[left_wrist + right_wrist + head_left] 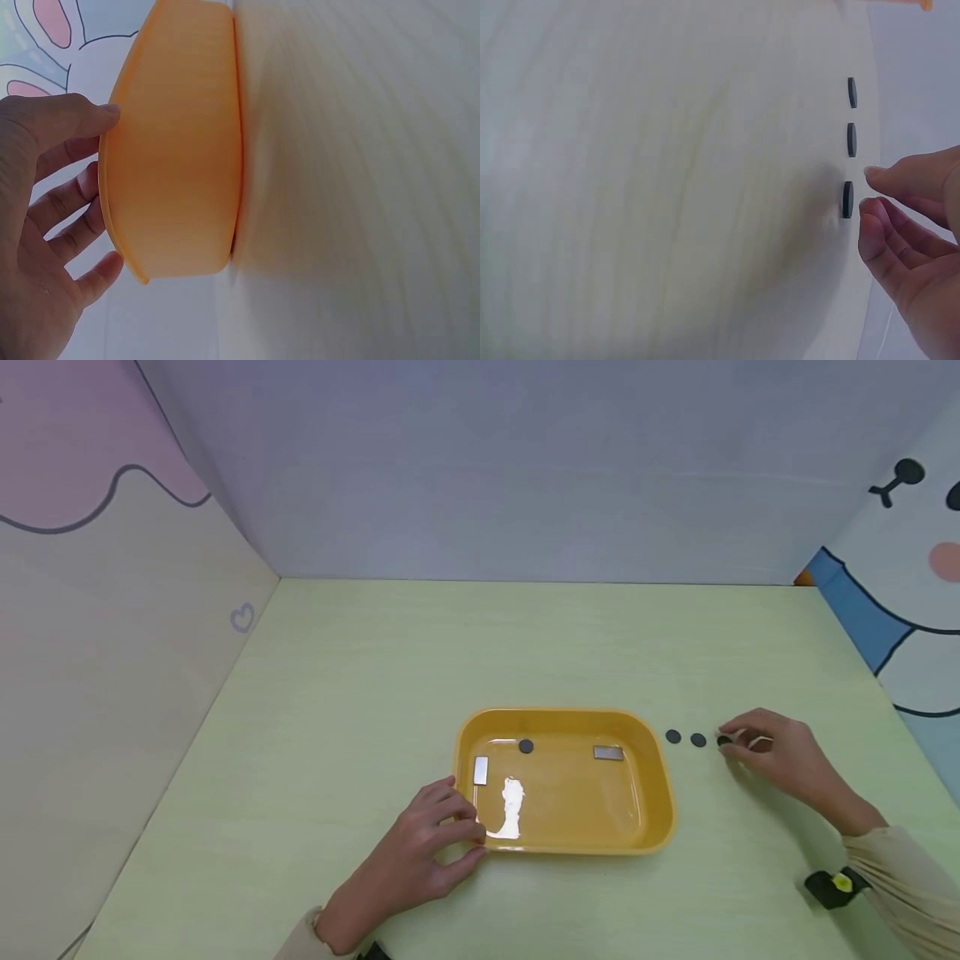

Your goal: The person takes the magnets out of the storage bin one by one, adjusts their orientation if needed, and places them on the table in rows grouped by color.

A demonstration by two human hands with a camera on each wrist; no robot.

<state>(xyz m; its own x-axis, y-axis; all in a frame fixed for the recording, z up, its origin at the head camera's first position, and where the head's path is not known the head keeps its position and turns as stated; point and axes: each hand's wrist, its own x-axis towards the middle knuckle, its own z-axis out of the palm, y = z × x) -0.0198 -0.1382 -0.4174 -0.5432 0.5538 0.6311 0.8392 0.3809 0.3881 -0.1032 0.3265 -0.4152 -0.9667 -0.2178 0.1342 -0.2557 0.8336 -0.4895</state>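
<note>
A yellow tray (570,843) with rounded corners stands on the table. My left hand (420,847) holds its near-left corner, thumb and fingers at the rim in the left wrist view. Inside the tray lie a black disc (526,747) and two silver rectangular pieces, one (481,771) by the left wall and another (608,753) toward the back right. Three black discs form a row to the tray's right. My right hand (780,760) is over the outermost disc (847,200), thumb and fingertips close above it, with a gap between them.
The other two discs, the nearest (672,737) and the middle one (698,740), lie between the tray and my right hand. A plain wall (540,485) closes the table's back edge, with decorated panels at both sides. A dark wrist device (832,887) hangs by the right sleeve.
</note>
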